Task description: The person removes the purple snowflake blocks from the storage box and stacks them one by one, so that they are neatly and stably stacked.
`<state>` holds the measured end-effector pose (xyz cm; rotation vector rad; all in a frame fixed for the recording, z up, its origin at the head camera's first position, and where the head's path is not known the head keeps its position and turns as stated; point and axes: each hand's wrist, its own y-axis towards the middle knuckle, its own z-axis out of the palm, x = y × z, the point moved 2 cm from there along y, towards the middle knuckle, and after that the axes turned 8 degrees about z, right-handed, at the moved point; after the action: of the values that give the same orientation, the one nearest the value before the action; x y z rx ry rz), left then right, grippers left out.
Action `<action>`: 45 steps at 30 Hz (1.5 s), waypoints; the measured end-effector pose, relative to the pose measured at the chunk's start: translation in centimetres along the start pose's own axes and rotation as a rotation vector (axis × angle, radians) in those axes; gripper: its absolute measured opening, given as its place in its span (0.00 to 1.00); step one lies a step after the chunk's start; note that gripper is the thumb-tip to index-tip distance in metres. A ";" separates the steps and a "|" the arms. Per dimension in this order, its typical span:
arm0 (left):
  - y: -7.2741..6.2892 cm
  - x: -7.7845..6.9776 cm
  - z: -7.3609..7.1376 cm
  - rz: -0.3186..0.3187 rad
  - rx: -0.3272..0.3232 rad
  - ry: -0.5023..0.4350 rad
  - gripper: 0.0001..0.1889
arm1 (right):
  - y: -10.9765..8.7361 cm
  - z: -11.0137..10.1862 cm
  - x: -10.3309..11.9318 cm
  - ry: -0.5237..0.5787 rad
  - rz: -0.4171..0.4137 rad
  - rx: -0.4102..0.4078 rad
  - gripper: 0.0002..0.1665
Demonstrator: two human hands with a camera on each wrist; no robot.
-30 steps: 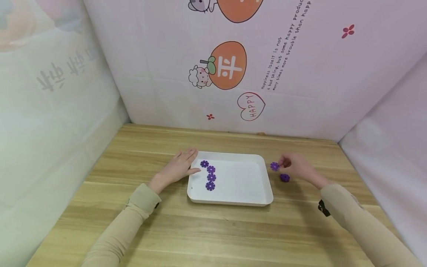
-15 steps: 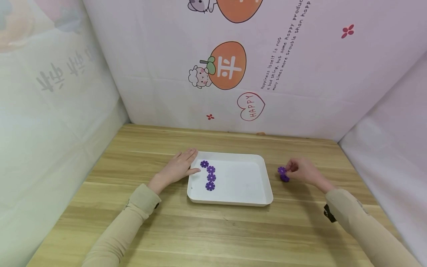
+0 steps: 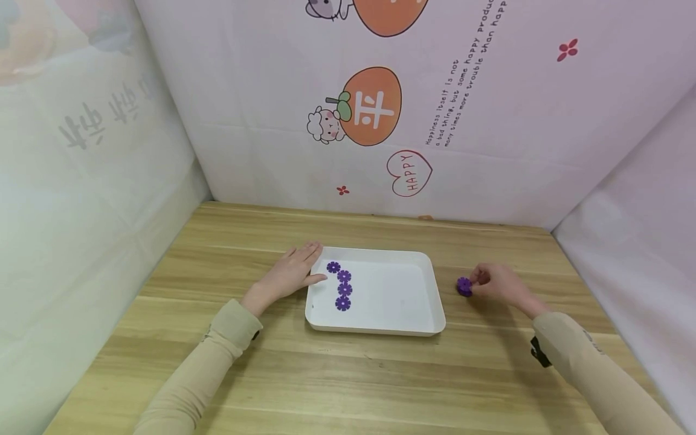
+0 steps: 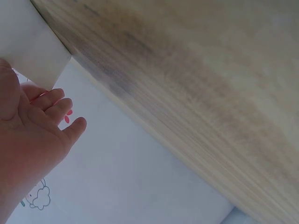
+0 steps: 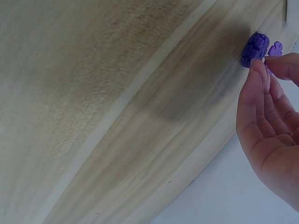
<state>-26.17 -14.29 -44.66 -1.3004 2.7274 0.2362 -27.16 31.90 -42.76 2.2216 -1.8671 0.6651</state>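
In the head view my left hand lies over the left rim of a white tray, its fingers extended and the thumb reaching inside. Several purple snowflake discs form a bent row on the tray's left part. Right of the tray, thumb and forefinger of my right hand pinch a purple snowflake disc by its edge. Close beside it in the right wrist view stands a small stack of darker purple discs, which the held disc overlaps in the head view.
Everything stands on a wood-grain table. A white printed sheet rises behind the table's back edge, and plain white sheets hang at the sides.
My right hand has moved right and toward the near side, bringing the held snowflake disc from beside the tray to the stack. The left hand and the tray have stayed put.
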 end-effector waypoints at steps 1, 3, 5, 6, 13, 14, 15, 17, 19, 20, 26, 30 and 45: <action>0.0 0.0 0.0 -0.001 0.000 0.001 0.42 | 0.0 0.1 -0.1 -0.002 0.006 0.000 0.09; 0.0 0.0 0.1 -0.001 0.001 0.000 0.42 | 0.1 0.1 -0.3 0.000 0.014 0.007 0.09; 0.0 0.0 0.0 -0.003 0.004 -0.001 0.42 | 0.1 0.2 -0.5 0.003 0.023 0.013 0.09; 0.0 0.0 0.0 -0.004 0.007 -0.003 0.42 | 0.1 0.2 -0.6 0.002 0.021 0.015 0.10; 0.1 0.0 -0.1 -0.004 0.006 -0.002 0.42 | 0.2 0.3 -1.0 0.004 0.029 0.010 0.09; 0.1 0.0 -0.1 -0.005 0.004 -0.001 0.42 | 0.2 0.3 -0.9 0.005 0.028 0.011 0.09; 0.1 0.1 -0.1 -0.003 0.001 0.003 0.41 | 0.2 0.4 -0.9 0.008 0.031 0.012 0.09; 0.1 0.0 -0.1 -0.001 -0.004 0.006 0.41 | 0.2 0.4 -0.9 0.011 0.029 0.017 0.09; 0.1 0.0 -0.2 0.000 -0.007 0.005 0.41 | 0.1 0.4 -0.8 0.013 0.030 0.021 0.09; 0.1 0.0 -0.2 0.000 -0.006 0.006 0.41 | 0.1 0.4 -0.8 0.012 0.027 0.024 0.09; 0.0 0.0 -0.4 0.003 -0.010 0.001 0.41 | -0.1 0.4 -0.6 0.027 0.025 0.040 0.10; 0.0 0.1 -0.3 0.009 -0.016 0.007 0.41 | -0.3 0.4 -0.5 0.035 0.023 0.047 0.11; -0.1 0.0 -0.1 0.005 -0.001 0.005 0.42 | 0.0 -0.5 1.3 -0.007 -0.024 -0.035 0.10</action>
<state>-26.12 -14.35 -44.59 -1.2970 2.7354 0.2353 -27.09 30.97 -41.75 2.2236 -1.8384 0.6170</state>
